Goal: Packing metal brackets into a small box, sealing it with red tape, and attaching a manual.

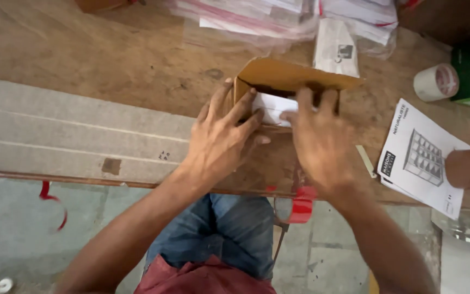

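Both hands, the left hand (225, 133) and right hand (317, 142), are spread over the open box (278, 81) on the table (82, 54), fingers pressing white paper (273, 107) inside; light, crushable cardboard is probably best held by its walls.

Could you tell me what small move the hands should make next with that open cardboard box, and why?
Probably press the white packet fully down into the cardboard box. Both the left hand and the right hand have fingers on the packet, which sits at the opening, and the flap stands open behind it. The flap likely cannot fold shut until the packet sits lower.
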